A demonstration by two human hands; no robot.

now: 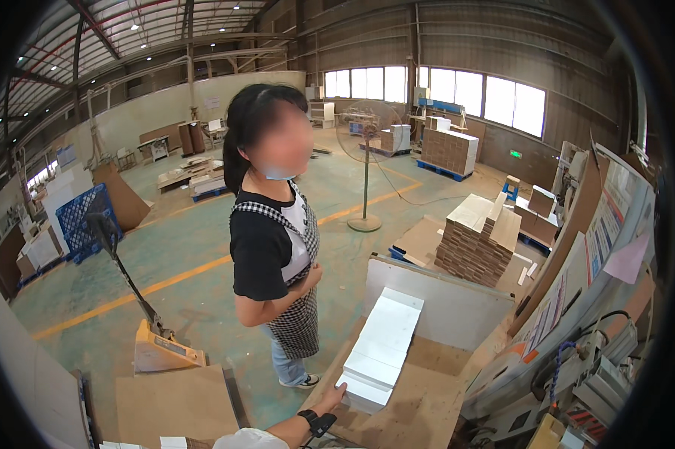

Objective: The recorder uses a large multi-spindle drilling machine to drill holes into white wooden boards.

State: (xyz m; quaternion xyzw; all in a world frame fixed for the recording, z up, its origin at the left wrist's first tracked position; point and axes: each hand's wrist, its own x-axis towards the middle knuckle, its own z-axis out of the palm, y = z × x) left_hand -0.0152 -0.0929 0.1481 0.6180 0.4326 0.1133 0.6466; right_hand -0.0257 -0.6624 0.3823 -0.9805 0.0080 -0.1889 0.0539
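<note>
My left hand (333,397), with a black band on its wrist, grips the near left end of a row of white boards (383,341). The thumb lies against the edge of the boards; the other fingers are mostly hidden. The boards lie stacked and slightly stepped on a brown wooden surface (434,382), in front of an upright pale panel (446,305). My right hand is not in view.
A person in a checked apron (301,314) stands just left of the boards. Further left is a yellow pallet jack (169,348). A machine (603,385) stands close on the right. Beyond are a standing fan (366,172) and stacked wooden strips (472,247).
</note>
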